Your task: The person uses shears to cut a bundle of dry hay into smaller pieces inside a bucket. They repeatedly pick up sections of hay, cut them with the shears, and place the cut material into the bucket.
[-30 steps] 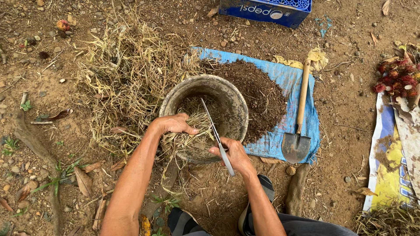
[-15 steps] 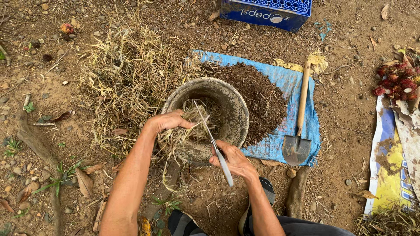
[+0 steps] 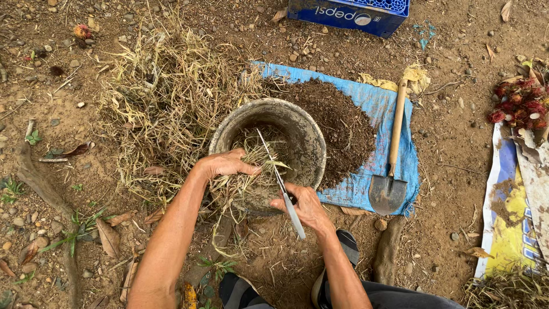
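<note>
Keep the left hand (image 3: 226, 165) clamped on the dry grass bundle (image 3: 251, 171) over the bucket (image 3: 311, 143) rim, fingers clear of the blades (thumb especially), while the right hand (image 3: 303, 207), closed on the scissors (image 3: 280, 186), cuts just beyond it.

soft, even daylight — faint shadows, no glare, sharp focus, slight edge distortion.

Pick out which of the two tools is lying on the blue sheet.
The shovel: its wooden handle and metal blade rest on the blue sheet beside the soil pile. The scissors are in the right hand, over the bucket.
</note>
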